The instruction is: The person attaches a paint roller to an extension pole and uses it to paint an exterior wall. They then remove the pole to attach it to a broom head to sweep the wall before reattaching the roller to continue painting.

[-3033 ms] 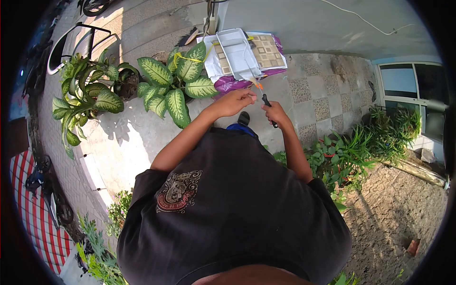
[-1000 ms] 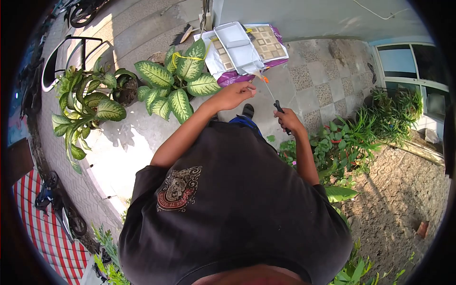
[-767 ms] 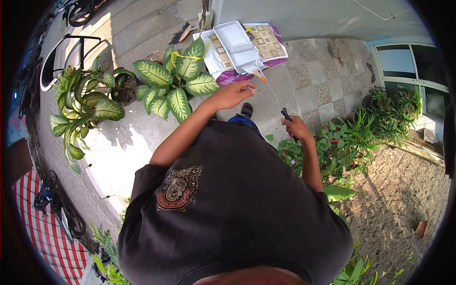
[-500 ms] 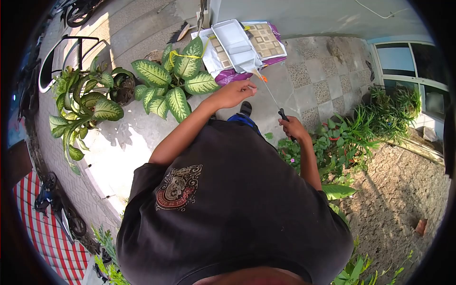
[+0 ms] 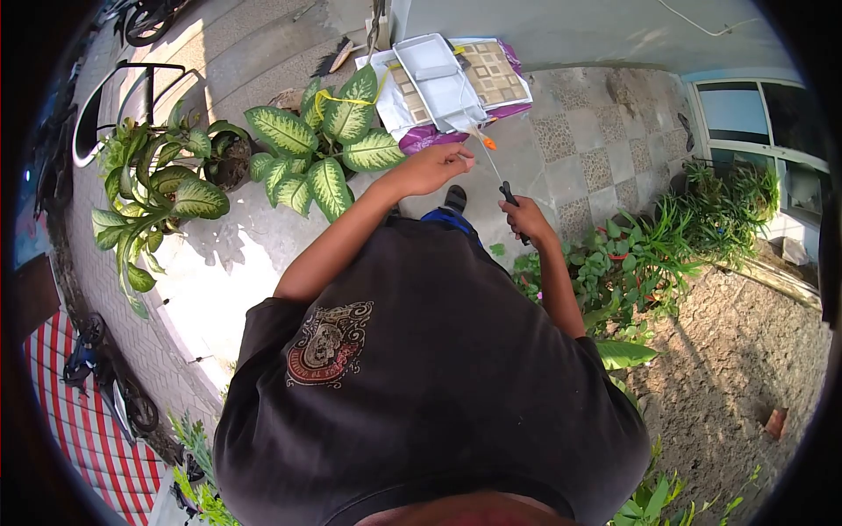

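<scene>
The right hand (image 5: 528, 219) holds a black-handled tool (image 5: 506, 190), its grip pressed round the handle. The handle slants, its far end leaning left. A thin rod (image 5: 494, 165) runs from it, far and slightly left, to an orange piece (image 5: 489, 143) and a pale end at the near edge of a white tray (image 5: 425, 54); whether that end touches the tray, I cannot tell.

The left hand (image 5: 434, 168) is left of the rod, near the tray's near end. Its grip is loosely spread, the fingers bent and a little apart. Beyond it, a purple sheet (image 5: 428, 138) shows under the tray's near side.

The tray lies lengthwise, its far end leaning left, on a sheet patterned with brown squares (image 5: 491, 74). What bears the sheets is hidden.

To the left stands a broad-leaved plant (image 5: 326, 182) with a yellow strip (image 5: 351, 103) across it; a second plant (image 5: 180, 188) grows farther left. At the far side, a brush (image 5: 336, 57) lies left of the tray, and a grey wall (image 5: 570, 35) runs to the right. Right of the tray, the floor (image 5: 605, 129) has alternating plain and pebbled squares. Greenery (image 5: 631, 263) borders bare soil (image 5: 728, 351) on the near right. A dark shirt (image 5: 447, 351) fills the near middle.
</scene>
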Available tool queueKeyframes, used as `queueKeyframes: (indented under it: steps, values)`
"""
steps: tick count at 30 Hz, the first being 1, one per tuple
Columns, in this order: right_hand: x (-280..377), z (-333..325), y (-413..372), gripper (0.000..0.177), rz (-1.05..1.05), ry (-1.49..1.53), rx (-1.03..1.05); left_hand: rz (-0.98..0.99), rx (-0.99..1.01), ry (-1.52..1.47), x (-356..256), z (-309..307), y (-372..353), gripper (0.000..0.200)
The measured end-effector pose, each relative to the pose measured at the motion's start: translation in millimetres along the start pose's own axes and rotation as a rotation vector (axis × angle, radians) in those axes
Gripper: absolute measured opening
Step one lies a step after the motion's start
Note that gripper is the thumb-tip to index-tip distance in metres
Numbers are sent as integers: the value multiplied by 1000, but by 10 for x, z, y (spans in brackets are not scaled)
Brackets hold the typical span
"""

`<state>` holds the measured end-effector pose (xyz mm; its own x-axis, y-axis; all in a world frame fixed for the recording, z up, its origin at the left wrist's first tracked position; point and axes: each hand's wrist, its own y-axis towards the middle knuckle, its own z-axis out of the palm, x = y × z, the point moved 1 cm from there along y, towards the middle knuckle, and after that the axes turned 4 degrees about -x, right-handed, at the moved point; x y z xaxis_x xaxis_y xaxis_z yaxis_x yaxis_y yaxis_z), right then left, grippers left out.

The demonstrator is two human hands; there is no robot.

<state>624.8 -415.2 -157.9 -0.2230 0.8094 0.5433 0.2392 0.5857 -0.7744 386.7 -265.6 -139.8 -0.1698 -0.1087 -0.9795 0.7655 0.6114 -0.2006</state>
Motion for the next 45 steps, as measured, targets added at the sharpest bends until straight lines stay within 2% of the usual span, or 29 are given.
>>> queueKeyframes:
  steps: [2,10,17,23,28,37,42,45]
  values:
    - [-49,-65,-107,30,2,26,12,-50,53,17,-70,-9,-4,35]
    - [-215,-215,-424,31,75,-76,3,-53,102,54,-66,65,33,35]
    - [27,-37,-112,32,103,-73,24,-48,102,41,-78,67,-5,35]
    - [182,-27,37,30,43,-40,7,-38,62,29,-85,17,-57,36]
    - [172,-148,-192,30,25,-20,6,-39,45,19,-25,6,-83,36]
    - [54,-226,-410,31,80,-199,18,-44,-12,10,79,-20,-144,37]
    - [255,-65,-102,29,119,-115,69,-69,9,67,-15,-1,-182,35]
    - [338,-18,69,31,53,-135,48,-57,-6,65,4,2,-182,34]
